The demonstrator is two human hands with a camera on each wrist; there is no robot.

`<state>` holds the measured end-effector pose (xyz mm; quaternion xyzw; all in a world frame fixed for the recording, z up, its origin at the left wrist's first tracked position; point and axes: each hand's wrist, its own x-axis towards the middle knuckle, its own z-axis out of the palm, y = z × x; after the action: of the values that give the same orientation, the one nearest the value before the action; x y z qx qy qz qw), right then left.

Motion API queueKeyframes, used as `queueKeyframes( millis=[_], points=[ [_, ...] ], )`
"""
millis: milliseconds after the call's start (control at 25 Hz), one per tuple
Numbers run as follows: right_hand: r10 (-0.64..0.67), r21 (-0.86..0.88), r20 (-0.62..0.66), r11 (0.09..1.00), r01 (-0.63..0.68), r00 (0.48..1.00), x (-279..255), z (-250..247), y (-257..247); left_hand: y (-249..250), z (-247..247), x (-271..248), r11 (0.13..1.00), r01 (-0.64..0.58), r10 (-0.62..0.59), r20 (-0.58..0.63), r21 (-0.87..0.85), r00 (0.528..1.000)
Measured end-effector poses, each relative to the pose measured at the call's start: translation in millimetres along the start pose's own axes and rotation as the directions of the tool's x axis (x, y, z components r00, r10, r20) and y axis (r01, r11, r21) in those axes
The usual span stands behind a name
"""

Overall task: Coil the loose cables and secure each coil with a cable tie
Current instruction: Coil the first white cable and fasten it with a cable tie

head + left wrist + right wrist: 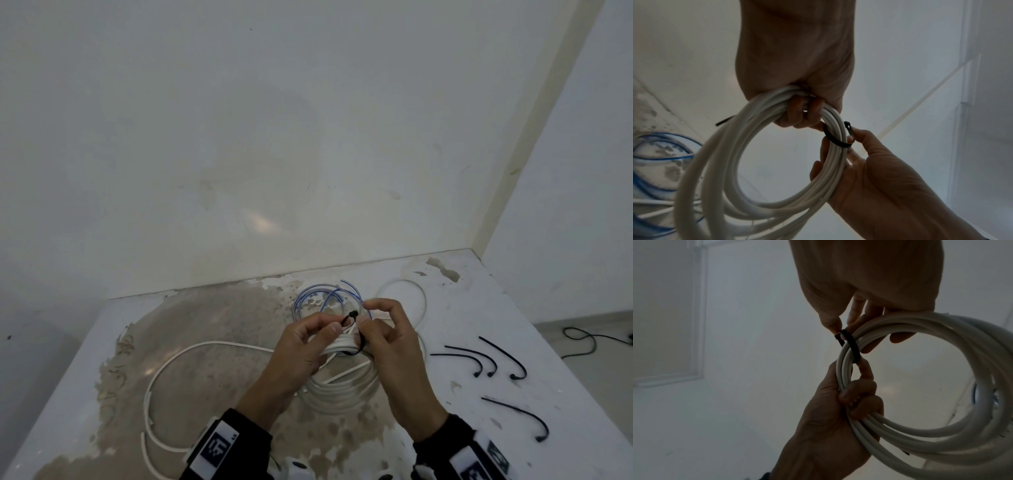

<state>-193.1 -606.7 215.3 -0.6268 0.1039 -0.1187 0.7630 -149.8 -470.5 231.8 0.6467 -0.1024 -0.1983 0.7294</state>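
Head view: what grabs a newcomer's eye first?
The two hands at centre: the left hand grips a white cable coil while the right hand pinches a black cable tie looped round it. To the right on the table lie four spare ties. Behind the hands sits a blue cable coil, and a loose white cable trails left.

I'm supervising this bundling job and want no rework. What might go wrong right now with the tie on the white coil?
The black cable tie looks loosely looped around the white coil, so strands could spread. The left hand and right hand have fingers beside the band, so tightening may pinch them. A loose white cable trails across the table and may snag.
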Motion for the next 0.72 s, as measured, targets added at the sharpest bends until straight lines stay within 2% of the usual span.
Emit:
queueKeyframes(
  millis=[120, 280, 400, 520, 600, 720],
  points=[
    [-0.1, -0.12, -0.032, 0.988, 0.096, 0.994, -1.3, 2.1, 7.1, -4.2, -0.3, 0.6, 1.0, 0.018, -0.018, -0.015, 0.02, 1.0],
    [-0.055, -0.068, -0.057, 0.996, 0.051, 0.997, -1.0, -0.1, 7.3, -14.3, -1.5, 4.8, 0.999, 0.039, -0.036, -0.079, 0.038, 0.996],
    [-0.044, -0.05, -0.043, 0.998, 0.042, 0.998, 2.0, -3.7, 6.5, -17.8, -0.9, 8.7, 0.999, -0.005, 0.008, -0.082, 0.037, 0.997],
    [-0.177, -0.15, -0.068, 0.975, 0.166, 0.982, 2.6, -6.1, 6.7, -17.4, -1.2, 10.3, 0.997, -0.043, 0.045, -0.03, 0.064, 0.999],
    [-0.304, -0.231, -0.059, 0.931, 0.283, 0.951, -0.4, -5.5, 4.9, -19.7, -1.4, 9.6, 0.998, -0.04, 0.04, 0.004, 0.053, 0.999],
    [-0.407, -0.319, -0.025, 0.869, 0.379, 0.913, -1.5, -7.7, 0.1, -21.9, 2.7, 9.6, 0.999, -0.036, 0.036, 0.009, 0.01, 0.999]
  ],
)
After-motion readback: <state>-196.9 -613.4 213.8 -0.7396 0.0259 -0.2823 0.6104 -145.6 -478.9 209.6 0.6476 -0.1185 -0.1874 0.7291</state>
